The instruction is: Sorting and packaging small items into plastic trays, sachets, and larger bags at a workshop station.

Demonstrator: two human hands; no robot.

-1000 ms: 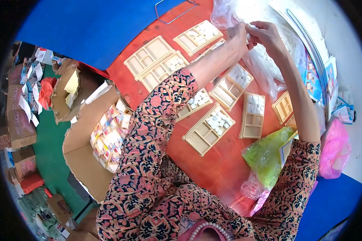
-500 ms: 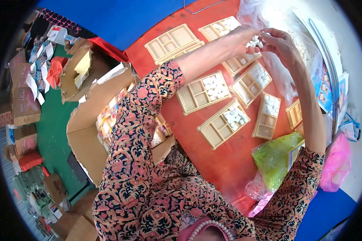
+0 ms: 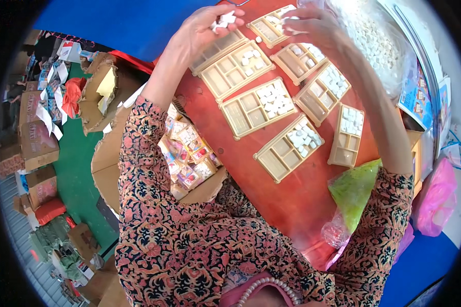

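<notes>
Head view: the left hand (image 3: 206, 28) cups a cluster of white pieces (image 3: 224, 21) over the far edge of the far-left tray (image 3: 217, 50) on the red desk (image 3: 271, 204); that tray's long axis slants from near left to far right. The right hand (image 3: 312, 23), farther from it, curls beside the far tray (image 3: 263, 30); its grip is unclear.

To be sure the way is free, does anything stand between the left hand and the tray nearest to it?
Nothing visible does. The left hand, holding white pieces, partly covers the tray in this view, and no other thing shows between them. The height between them cannot be judged.
</notes>
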